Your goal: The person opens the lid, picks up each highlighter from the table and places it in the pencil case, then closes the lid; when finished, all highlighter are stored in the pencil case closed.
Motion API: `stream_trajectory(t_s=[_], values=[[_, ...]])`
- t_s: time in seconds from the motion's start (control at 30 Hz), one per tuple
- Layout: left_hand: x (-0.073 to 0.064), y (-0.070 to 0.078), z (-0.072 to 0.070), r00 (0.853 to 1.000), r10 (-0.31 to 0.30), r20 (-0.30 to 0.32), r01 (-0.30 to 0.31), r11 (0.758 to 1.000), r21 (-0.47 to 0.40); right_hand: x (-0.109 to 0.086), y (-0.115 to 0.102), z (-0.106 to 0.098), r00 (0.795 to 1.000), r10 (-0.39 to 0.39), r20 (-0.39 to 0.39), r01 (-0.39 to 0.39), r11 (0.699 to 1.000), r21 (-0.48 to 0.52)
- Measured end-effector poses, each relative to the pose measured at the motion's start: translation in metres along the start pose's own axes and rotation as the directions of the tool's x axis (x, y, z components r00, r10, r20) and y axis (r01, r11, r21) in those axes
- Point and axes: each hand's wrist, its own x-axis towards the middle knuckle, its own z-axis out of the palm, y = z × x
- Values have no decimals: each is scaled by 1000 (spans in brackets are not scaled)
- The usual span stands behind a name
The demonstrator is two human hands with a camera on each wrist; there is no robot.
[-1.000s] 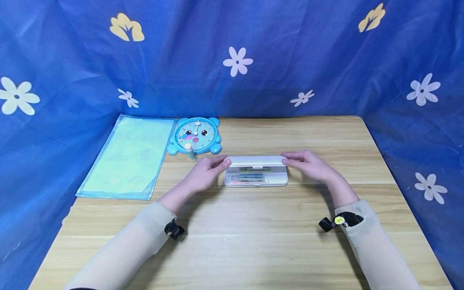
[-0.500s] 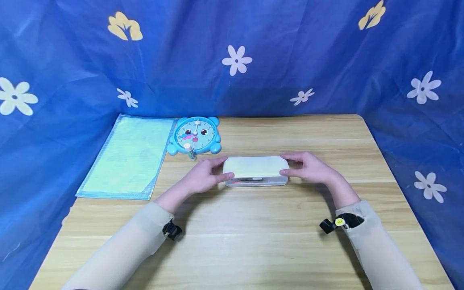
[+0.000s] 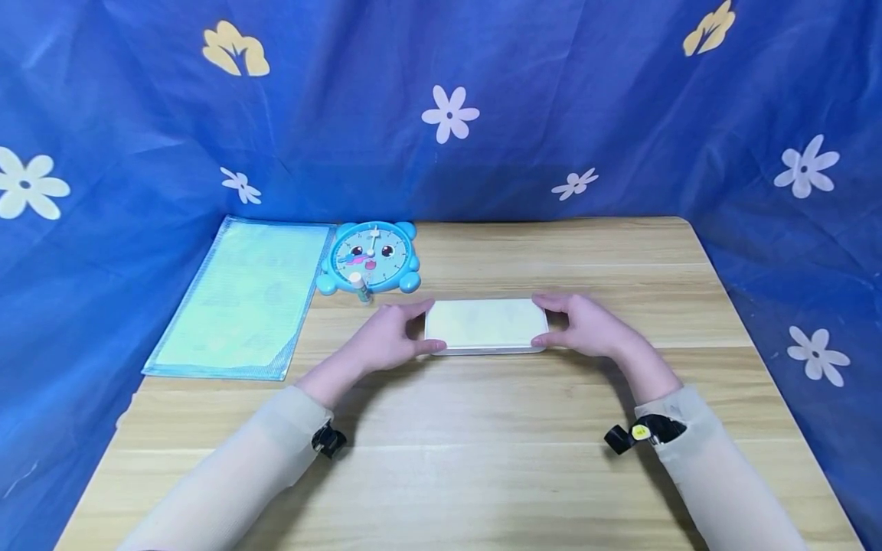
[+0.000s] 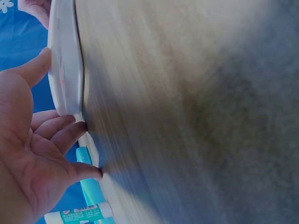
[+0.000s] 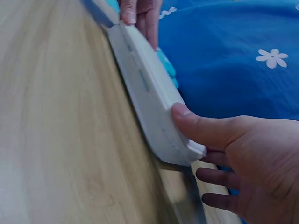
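Note:
A white pencil case [image 3: 485, 323] with a clear bottom lies on the wooden table, its lid down over the base. My left hand [image 3: 386, 335] holds its left end, thumb at the front edge of the lid and forefinger at the back corner. At the other end my right hand [image 3: 586, 325] grips it the same way. In the left wrist view the left thumb [image 4: 38, 65] presses the lid while the other fingers spread by the case's end. The right wrist view has the right thumb [image 5: 187, 119] on the lid rim of the case [image 5: 145, 88]. The contents are mostly hidden.
A blue toy clock [image 3: 370, 259] with a cartoon face lies behind the left hand. A glue stick [image 3: 360, 287] stands at its lower edge. A mesh-edged document pouch [image 3: 237, 306] lies at the left. Blue flowered cloth [image 3: 510, 153] hangs behind the table [image 3: 482, 459].
The pencil case's lid has swung down toward the front, from partly raised to lying over the base. Both thumbs have come down with it, and the pens inside have gone from sight.

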Motion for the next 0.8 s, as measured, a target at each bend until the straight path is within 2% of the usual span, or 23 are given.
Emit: stream_trajectory(t_s=[0.1, 0.33, 0.47, 0.7, 0.8], values=[[-2, 2, 4, 1000, -14, -15, 14, 1000, 10, -2, -4, 3, 1000, 18, 3, -18, 999, -31], [-2, 9, 8, 999, -1, -51, 4, 998, 61, -3, -9, 4, 999, 43, -5, -43, 998, -46], [-2, 9, 6, 998, 10, -56, -7, 999, 53, -4, -7, 3, 1000, 24, 0, -24, 998, -55], [-3, 5, 6, 999, 44, -3, -44, 998, 48, -9, 1, 3, 999, -37, -13, 36, 997, -70], [-6, 7, 4, 997, 75, -19, -74, 995, 63, -13, 1, 0, 998, -50, -37, 48, 998, -51]])
